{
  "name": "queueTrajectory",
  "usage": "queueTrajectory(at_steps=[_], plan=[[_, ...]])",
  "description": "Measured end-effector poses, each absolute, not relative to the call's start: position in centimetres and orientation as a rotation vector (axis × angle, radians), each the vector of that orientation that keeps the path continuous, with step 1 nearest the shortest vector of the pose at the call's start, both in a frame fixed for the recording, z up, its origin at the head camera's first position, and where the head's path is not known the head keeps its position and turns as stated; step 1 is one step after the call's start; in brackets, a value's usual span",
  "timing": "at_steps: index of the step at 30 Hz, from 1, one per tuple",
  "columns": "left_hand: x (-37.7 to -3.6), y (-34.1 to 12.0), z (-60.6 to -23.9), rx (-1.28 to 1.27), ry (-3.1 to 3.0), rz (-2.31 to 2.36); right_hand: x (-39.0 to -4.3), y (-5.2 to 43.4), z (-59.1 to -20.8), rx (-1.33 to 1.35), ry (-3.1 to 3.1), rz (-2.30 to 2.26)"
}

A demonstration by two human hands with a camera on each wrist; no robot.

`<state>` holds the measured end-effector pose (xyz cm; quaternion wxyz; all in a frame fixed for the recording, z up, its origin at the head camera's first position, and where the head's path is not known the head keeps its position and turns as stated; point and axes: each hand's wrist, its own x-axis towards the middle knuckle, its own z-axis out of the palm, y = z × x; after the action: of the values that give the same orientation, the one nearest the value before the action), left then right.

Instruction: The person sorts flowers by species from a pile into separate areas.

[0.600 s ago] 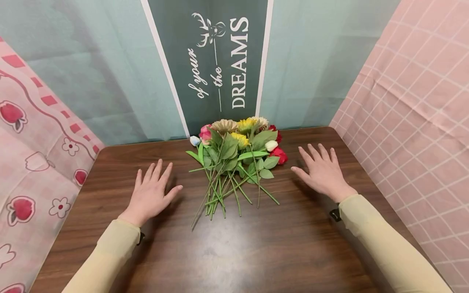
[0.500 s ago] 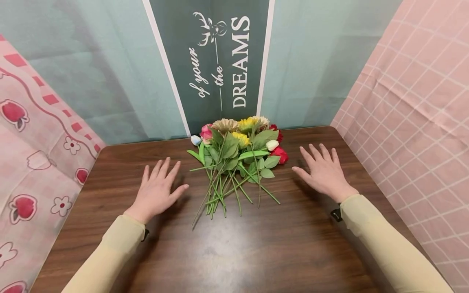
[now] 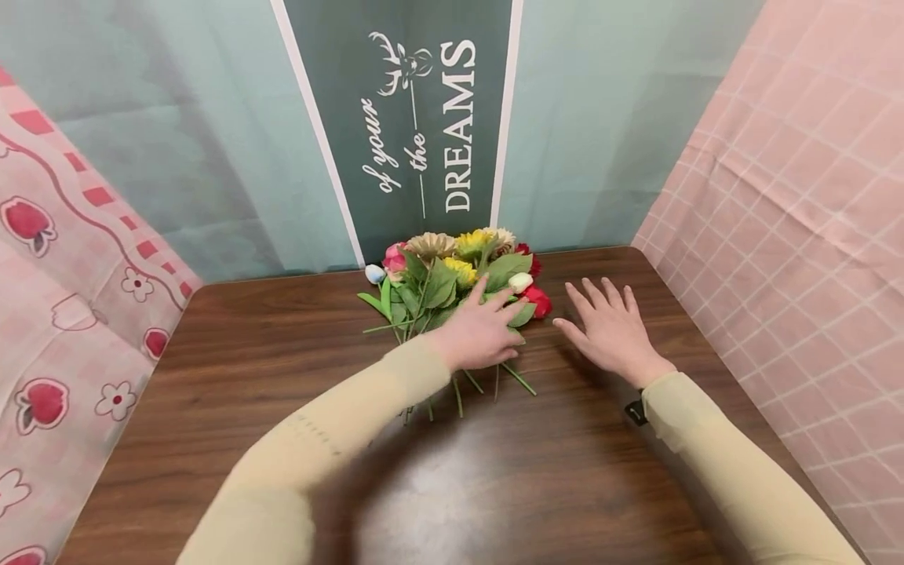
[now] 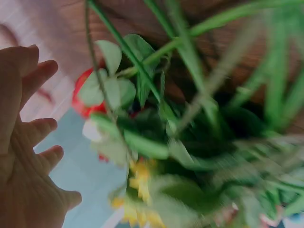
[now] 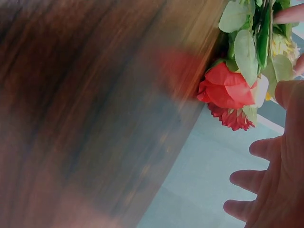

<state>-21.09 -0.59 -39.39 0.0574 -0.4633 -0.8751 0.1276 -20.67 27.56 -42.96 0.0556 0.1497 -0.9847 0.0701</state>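
A heap of artificial flowers (image 3: 439,284) lies at the back middle of the table, stems toward the front. My left hand (image 3: 482,328) is over the right part of the heap, fingers spread; in the left wrist view the fingers (image 4: 45,128) hold nothing, and the stems are apart from them. My right hand (image 3: 611,328) hovers to the right of the heap with straight, spread fingers. Closest to it is a red rose (image 5: 227,88), with a white tulip (image 3: 520,282) beside it. Yellow sunflowers (image 3: 461,271) and a blue-white tulip (image 3: 374,273) show too.
The brown wooden table (image 3: 268,353) bears the heap. A teal cloth (image 3: 586,141) with a dark printed band hangs behind it. Pink checked cloth (image 3: 784,220) stands at the right, and apple-print cloth (image 3: 78,337) at the left.
My left hand has swung right, from the table left of the heap to above the flowers and stems. The right hand has stayed nearly in place. The flowers lie as before.
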Motion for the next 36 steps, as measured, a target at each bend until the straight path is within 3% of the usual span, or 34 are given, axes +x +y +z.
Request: queueTrajectory(at_steps=[5,10,20,36], plan=[[-22.9,1.7,-41.7,-1.206,-2.817,0.638,-20.4,28.0,-43.3,0.454,-3.014,0.221],[-24.0,0.5,-43.3,-0.922,-3.089,0.48,-20.6,28.4,-43.3,0.438,-3.007,0.229],[-23.2,-2.9,-44.6,-0.78,-3.172,0.431,-20.9,27.6,-43.8,0.524,-3.006,0.226],[-19.6,-21.9,-45.5,-0.643,-3.179,0.118,-21.2,24.5,-44.8,0.555,-3.021,0.204]])
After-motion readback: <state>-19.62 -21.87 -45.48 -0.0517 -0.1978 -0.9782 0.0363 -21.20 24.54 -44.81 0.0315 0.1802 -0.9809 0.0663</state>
